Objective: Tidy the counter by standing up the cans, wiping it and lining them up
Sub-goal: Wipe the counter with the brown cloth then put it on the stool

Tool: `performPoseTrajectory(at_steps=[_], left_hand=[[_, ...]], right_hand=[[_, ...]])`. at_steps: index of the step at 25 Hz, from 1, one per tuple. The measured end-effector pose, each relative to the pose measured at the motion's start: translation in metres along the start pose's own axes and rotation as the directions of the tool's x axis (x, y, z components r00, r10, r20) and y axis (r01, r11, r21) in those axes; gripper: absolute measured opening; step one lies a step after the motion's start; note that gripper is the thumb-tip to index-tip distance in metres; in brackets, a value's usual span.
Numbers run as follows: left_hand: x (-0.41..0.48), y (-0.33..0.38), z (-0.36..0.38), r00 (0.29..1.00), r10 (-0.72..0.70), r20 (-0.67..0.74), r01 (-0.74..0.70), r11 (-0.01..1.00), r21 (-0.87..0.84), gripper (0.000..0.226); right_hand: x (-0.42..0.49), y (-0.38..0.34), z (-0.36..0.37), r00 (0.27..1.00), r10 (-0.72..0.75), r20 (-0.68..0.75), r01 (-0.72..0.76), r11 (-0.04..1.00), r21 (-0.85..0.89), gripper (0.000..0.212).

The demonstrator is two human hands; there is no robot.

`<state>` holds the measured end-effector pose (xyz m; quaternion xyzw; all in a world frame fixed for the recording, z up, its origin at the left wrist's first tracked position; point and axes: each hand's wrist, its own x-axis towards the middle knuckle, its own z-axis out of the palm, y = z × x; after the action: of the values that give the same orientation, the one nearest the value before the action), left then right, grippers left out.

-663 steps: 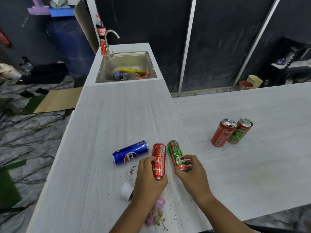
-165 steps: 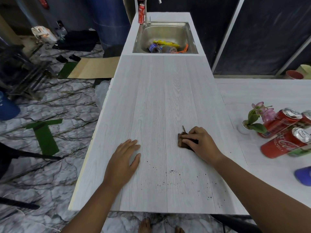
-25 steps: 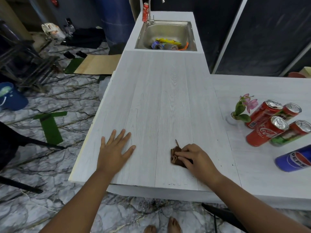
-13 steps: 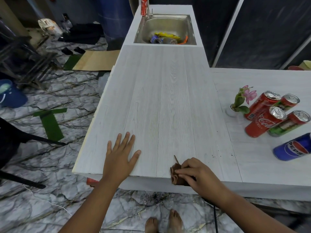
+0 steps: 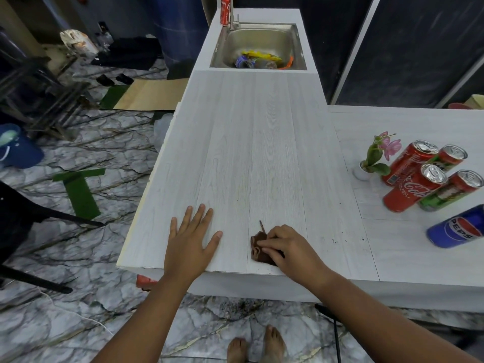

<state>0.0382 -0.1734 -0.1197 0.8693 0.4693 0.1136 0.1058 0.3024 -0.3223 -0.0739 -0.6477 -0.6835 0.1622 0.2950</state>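
On the white counter (image 5: 251,142), my right hand (image 5: 290,251) presses a small brown cloth (image 5: 258,247) flat near the front edge. My left hand (image 5: 190,241) lies flat beside it with fingers spread, holding nothing. Several cans stand upright at the right: two red Coca-Cola cans (image 5: 408,161) (image 5: 413,189), two green-and-red Milo cans (image 5: 451,157) (image 5: 450,192) and a blue Pepsi can (image 5: 458,227). A few dark crumbs (image 5: 340,239) lie to the right of the cloth.
A small white pot with a pink flower (image 5: 373,159) stands left of the cans. At the far end a steel sink (image 5: 259,45) holds rubbish, with a red can (image 5: 225,9) beside the tap. Dark crumbs lie on the marble floor (image 5: 243,305) below the counter edge.
My right hand has pulled the cloth back from the very front edge onto the counter. My left hand stays flat. The view has shifted slightly.
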Motion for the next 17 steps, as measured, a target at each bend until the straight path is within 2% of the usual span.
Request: performPoseTrajectory(at_steps=[3,7,9,12,17], left_hand=[[-0.001,0.001,0.002,1.0,-0.005,-0.016,0.005,1.0,-0.01,0.071],[0.009,-0.007,-0.004,0.994,-0.045,-0.097,0.033,0.992,-0.122,0.06],[0.017,-0.018,-0.009,0.988,-0.013,-0.153,-0.004,0.994,-0.109,0.053],[0.023,-0.025,-0.011,0.976,0.036,-0.214,-0.048,0.998,-0.05,0.044],[0.025,-0.024,-0.009,0.978,0.025,-0.209,-0.034,0.999,-0.04,0.042]], right_hand=[[-0.029,-0.008,0.004,0.996,-0.059,0.068,0.058,0.998,0.01,0.029],[-0.022,-0.009,-0.004,0.992,0.04,0.121,-0.052,0.994,0.1,0.024],[0.01,-0.008,-0.01,0.994,0.095,0.045,-0.1,0.987,0.125,0.023],[0.082,0.0,-0.011,0.993,0.103,-0.057,-0.097,0.991,0.094,0.022],[0.154,0.018,0.009,0.985,0.173,-0.005,-0.173,0.985,-0.021,0.023]])
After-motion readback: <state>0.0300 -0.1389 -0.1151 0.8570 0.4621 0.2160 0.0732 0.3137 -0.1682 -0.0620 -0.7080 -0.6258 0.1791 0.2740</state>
